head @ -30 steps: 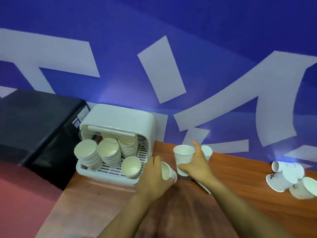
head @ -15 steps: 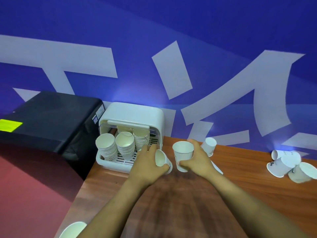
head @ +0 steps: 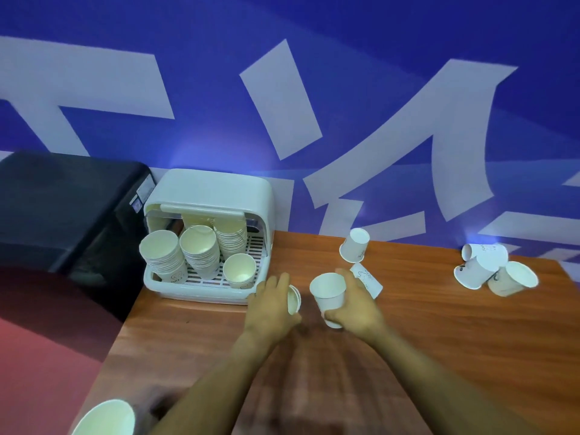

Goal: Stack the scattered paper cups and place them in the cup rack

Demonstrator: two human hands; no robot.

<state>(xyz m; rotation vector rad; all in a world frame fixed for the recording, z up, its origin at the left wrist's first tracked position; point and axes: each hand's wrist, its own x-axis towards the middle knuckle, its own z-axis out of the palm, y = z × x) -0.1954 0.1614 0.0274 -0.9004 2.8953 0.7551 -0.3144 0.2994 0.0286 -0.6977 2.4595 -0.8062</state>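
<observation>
Several stacks fill the cup rack (head: 207, 196); left hand (head: 271, 304) and right hand (head: 354, 304) each grasp one cup; three cups (head: 492, 271) lie far right.

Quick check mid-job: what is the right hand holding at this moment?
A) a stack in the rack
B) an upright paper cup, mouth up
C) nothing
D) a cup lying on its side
B: the right hand grips an upright paper cup with its open mouth facing up.

Deep blue wall (head: 361, 58) with big white lettering behind — wooden table (head: 439, 340) below. Black cabinet (head: 62, 208) left, reddish floor (head: 40, 356) beneath.
</observation>
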